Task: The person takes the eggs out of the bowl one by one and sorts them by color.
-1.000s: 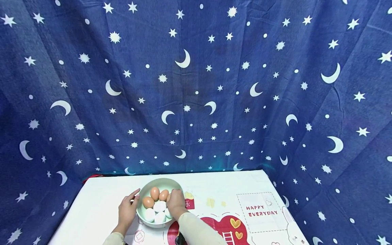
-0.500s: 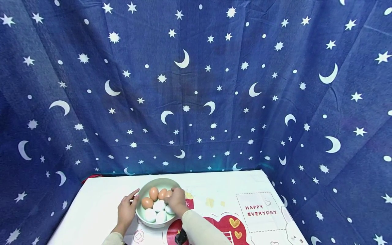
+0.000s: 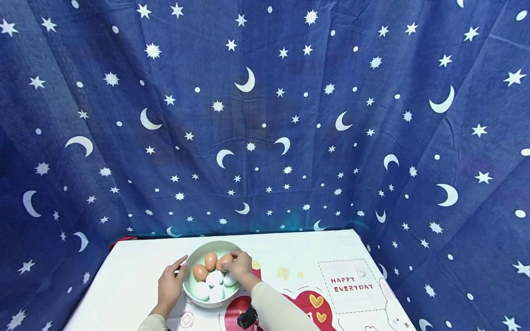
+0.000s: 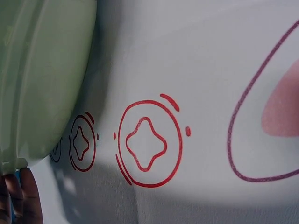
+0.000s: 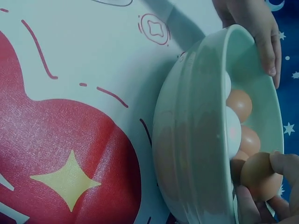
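A pale green bowl (image 3: 204, 251) holds several brown and white eggs. Between the thumb and fingers of my right hand (image 3: 243, 268) is a brown egg (image 5: 261, 176), pinched at the bowl's right side and overlapping another brown egg (image 5: 238, 163). A brown egg (image 3: 211, 260) and one more brown egg (image 3: 200, 272) lie to its left. Nearer to me sit the white eggs, one white egg (image 3: 202, 290) by the left wall. My left hand (image 3: 169, 284) rests at the bowl's left rim with its fingers extended; in the left wrist view its fingertips (image 4: 31, 186) show right at the rim.
The white tablecloth (image 3: 298, 250) carries printed red hearts, a dashed box and lettering. Behind the table hangs a blue curtain (image 3: 265, 119) with stars and moons. A black object (image 3: 247, 318) shows by the right sleeve.
My right hand has come up and slightly right from low in the bowl, bringing a brown egg that now overlaps its neighbour. The eggs have shifted a little. My left hand stays at the rim.
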Motion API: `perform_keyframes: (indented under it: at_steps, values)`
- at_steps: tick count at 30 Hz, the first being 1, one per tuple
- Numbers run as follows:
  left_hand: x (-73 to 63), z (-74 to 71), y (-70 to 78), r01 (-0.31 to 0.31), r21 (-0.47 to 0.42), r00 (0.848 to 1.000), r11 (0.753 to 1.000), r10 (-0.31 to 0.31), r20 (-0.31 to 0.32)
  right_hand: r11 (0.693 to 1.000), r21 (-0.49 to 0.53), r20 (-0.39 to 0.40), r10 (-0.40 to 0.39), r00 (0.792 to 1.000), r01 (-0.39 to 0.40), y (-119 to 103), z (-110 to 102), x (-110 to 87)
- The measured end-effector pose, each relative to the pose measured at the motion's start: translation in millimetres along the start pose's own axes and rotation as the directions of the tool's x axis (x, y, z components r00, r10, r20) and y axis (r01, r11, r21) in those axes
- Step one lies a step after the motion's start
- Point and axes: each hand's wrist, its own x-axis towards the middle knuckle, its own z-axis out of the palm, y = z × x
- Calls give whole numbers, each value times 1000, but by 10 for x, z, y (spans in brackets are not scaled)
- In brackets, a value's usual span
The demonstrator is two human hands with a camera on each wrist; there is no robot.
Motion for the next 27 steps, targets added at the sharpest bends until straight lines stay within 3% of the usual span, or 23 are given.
perform_keyframes:
  at_steps: [6, 19, 27]
  values:
    - [-13, -10, 18, 4, 16, 1000, 1000, -4, -15, 998, 42, 76, -46, 996, 43, 48, -48, 5]
    - [-3, 7, 19, -3, 24, 1000, 1000, 3, -20, 997, 75, 134, -29, 991, 19, 37, -177, 21]
    - [-6, 4, 13, -22, 29, 1000, 999, 22, -7, 982, 187, 192, -7, 981, -29, -1, -360, 73]
